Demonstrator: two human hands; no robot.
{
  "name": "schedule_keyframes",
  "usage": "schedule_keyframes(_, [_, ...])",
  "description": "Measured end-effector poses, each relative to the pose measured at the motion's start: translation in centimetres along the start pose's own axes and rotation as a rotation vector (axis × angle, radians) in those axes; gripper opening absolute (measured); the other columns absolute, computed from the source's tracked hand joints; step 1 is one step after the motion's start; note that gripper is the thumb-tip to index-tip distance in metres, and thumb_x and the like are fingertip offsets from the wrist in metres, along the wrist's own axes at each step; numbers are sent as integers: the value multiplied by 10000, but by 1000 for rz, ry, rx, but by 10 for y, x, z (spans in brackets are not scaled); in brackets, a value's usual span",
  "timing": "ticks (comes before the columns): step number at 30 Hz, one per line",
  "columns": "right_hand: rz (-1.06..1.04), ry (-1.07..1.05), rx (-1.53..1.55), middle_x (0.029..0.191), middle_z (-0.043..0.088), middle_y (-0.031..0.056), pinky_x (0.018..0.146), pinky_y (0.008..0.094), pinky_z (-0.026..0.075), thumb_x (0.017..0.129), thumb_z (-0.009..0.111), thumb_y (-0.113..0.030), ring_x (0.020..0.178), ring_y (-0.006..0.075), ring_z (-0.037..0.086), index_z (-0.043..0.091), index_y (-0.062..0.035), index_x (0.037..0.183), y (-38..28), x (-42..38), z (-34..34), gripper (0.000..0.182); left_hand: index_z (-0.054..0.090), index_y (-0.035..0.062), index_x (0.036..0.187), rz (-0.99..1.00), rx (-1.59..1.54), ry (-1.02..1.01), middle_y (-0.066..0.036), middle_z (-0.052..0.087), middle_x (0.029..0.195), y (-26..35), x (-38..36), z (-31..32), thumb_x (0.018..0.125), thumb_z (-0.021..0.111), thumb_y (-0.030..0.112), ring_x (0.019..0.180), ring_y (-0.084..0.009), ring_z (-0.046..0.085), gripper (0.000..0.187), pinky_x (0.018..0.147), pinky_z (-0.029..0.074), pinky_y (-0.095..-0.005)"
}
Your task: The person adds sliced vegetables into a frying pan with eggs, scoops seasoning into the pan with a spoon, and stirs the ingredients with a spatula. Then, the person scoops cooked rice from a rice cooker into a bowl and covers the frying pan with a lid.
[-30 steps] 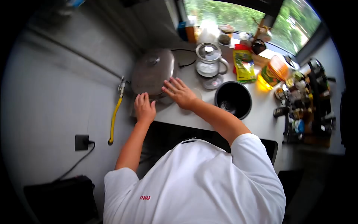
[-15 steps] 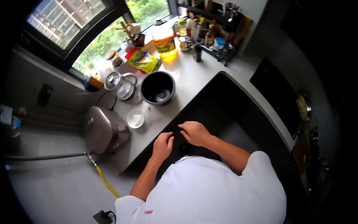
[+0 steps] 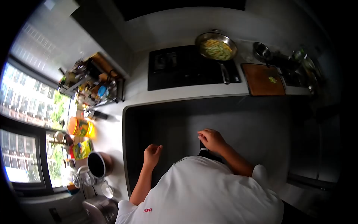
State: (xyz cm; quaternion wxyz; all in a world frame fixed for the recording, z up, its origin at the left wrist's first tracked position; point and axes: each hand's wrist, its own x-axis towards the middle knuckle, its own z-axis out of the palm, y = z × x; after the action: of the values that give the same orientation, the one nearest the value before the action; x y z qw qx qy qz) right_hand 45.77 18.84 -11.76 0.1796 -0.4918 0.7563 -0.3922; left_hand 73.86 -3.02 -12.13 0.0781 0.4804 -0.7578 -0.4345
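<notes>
My left hand (image 3: 152, 155) is raised over the dark area in front of my body, its fingers curled in and its thumb slightly apart; I see nothing in it. To the right, my right hand (image 3: 212, 139) hangs in the air with its fingers bent together, and no object shows there either. Neither hand touches the other. Left of my left hand, on the pale counter (image 3: 115, 151), stand a dark round pot (image 3: 100, 164), a glass kettle (image 3: 86, 176) and a small white bowl (image 3: 107, 190).
A pan (image 3: 216, 46) of sliced food sits on the black cooktop (image 3: 179, 72), handle towards me. Right of it lies a wooden board (image 3: 261, 80) with a few green pieces. An oil jug (image 3: 79, 127), a bottle rack (image 3: 100, 84) and a rice cooker (image 3: 100, 209) are on the left.
The view has turned right, bringing the cooktop, pan and board into full view and shifting the window and counter things left. My hands are farther apart, both still curled.
</notes>
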Motion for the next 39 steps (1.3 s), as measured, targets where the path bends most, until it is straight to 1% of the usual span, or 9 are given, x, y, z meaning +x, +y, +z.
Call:
schedule_keyframes(2, [61,52,-60,1018,753,140,799,437,589,960,718,-182,896,324,740,727,-31,1102,31,7,-45,208,697,-10,846,59,-83,-57,-112,694,712,57,30,29,965,797,319,635,-163,629,365,614,510,-351])
schedule_keyframes(5, [145,122,-105,1015,751,137,807,426,589,964,712,-168,903,328,736,723,-29,1098,58,18,-104,194,692,-8,841,182,35,-162,-14,609,672,116,67,69,1004,765,286,682,-74,536,344,597,450,-304])
schedule_keyframes(12, [206,297,-105,1012,754,148,817,422,587,975,700,-150,926,330,734,717,-20,1113,109,43,-150,190,696,-6,857,326,131,-319,-100,698,739,208,143,116,1083,603,314,708,-172,651,403,701,529,-345])
schedule_keyframes(15, [248,328,-97,1017,754,155,818,424,585,978,696,-150,927,337,732,715,-17,1119,117,52,-155,194,714,-3,923,342,71,-377,-164,716,808,219,191,135,1053,583,265,815,-299,731,325,749,549,-399])
schedule_keyframes(16, [269,330,-102,1015,754,157,819,427,584,979,695,-149,925,341,731,716,-17,1118,120,54,-158,193,724,-4,953,337,-61,-399,-150,739,851,223,206,143,1025,597,233,837,-267,727,278,792,555,-366])
schedule_keyframes(23, [442,475,-195,1006,753,171,819,425,578,979,692,-136,907,354,725,729,-15,1110,143,65,-224,182,723,-20,951,432,87,-490,-129,741,833,300,252,173,961,741,272,774,-214,700,293,751,553,-355])
schedule_keyframes(27, [475,549,-126,1018,755,177,808,413,582,971,704,-131,919,351,731,732,-18,1118,171,64,-252,187,705,-16,911,356,126,-479,-119,717,780,319,264,187,953,772,292,741,-191,690,318,697,537,-351])
schedule_keyframes(31, [576,574,-135,976,761,182,795,426,582,967,711,-135,894,364,737,740,-22,1105,232,55,-292,180,674,-25,897,199,-173,-417,-85,698,751,308,273,215,1002,741,278,723,-142,678,328,687,535,-312])
schedule_keyframes(39, [695,329,-361,995,761,176,806,466,568,982,696,-205,955,380,724,744,-51,1090,394,35,-438,194,686,-20,1026,41,-235,-143,-53,699,840,356,254,267,1085,624,260,810,-125,686,292,735,542,-285])
